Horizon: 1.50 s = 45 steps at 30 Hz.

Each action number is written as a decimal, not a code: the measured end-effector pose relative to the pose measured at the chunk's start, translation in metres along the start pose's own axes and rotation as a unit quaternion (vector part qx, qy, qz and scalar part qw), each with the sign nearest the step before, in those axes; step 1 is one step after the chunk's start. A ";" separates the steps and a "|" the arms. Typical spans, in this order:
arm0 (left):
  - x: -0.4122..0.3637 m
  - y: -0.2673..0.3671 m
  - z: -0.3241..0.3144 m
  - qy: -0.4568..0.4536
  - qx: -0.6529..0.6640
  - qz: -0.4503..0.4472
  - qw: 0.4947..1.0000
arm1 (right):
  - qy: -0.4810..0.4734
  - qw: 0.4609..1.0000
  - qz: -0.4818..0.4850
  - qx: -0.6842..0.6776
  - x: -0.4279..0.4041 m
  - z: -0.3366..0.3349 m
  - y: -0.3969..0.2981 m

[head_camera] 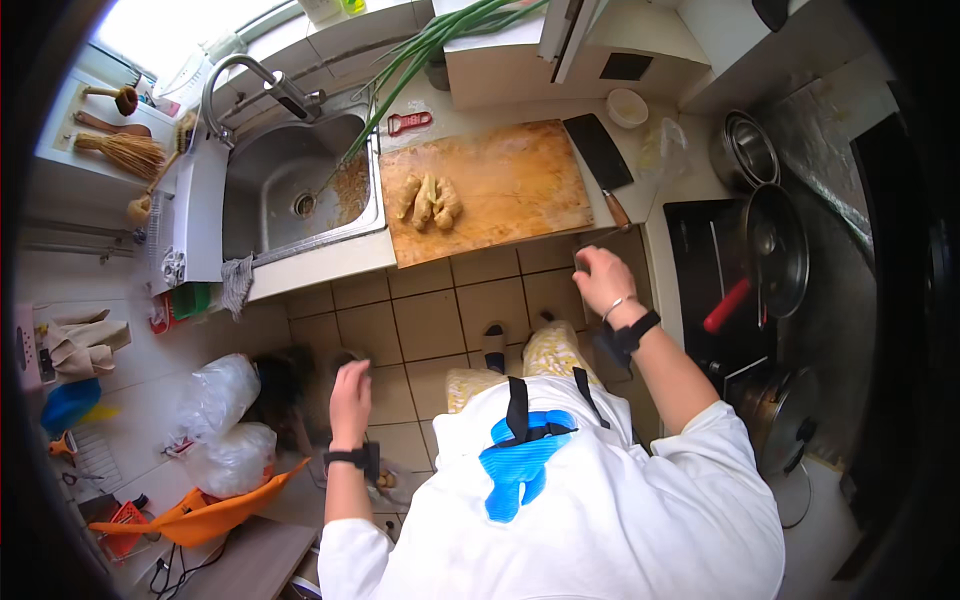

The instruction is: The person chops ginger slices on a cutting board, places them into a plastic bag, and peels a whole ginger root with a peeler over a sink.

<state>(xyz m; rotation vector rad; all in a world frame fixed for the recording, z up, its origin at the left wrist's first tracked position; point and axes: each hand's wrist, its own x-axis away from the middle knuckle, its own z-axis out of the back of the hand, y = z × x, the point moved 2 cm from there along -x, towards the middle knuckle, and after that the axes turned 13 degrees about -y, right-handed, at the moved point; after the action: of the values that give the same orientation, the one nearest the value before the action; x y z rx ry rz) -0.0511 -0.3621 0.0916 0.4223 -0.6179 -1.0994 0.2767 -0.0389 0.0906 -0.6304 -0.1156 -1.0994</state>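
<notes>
Several pieces of ginger root lie on the left part of a wooden cutting board. A cleaver with a wooden handle rests at the board's right edge. Above the board is a red peeler. My right hand hovers over the floor just below the counter edge, nearest to the cleaver's handle, its fingers slightly bent and holding nothing that I can see. My left hand hangs over the floor at the left, away from the counter; whether it holds anything is unclear.
A steel sink with a tap and brown scraps is left of the board. Long green onions reach over its corner. A white bowl stands behind the cleaver. At right, a lidded pan sits on a black cooktop.
</notes>
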 end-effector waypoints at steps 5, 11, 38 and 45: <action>-0.142 0.076 -0.011 -0.002 0.064 -0.026 0.998 | -0.005 0.994 -0.101 0.049 -0.072 0.026 0.034; -0.239 0.113 -0.044 0.037 -0.062 0.029 0.997 | -0.003 0.999 -0.030 -0.034 -0.114 0.032 0.023; -0.241 -0.020 0.016 -0.357 0.585 0.165 0.709 | -0.095 0.962 0.111 0.232 -0.422 -0.060 -0.227; -0.246 -0.086 0.122 -0.214 0.798 0.041 0.562 | -0.131 0.991 -0.006 -0.023 -0.307 0.005 -0.225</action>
<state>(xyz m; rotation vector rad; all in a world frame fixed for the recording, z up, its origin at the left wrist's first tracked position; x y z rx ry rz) -0.2677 -0.1733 0.0706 1.6840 -2.0334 -0.1839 -0.0581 0.1403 0.0696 -0.8154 -0.3228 -1.0295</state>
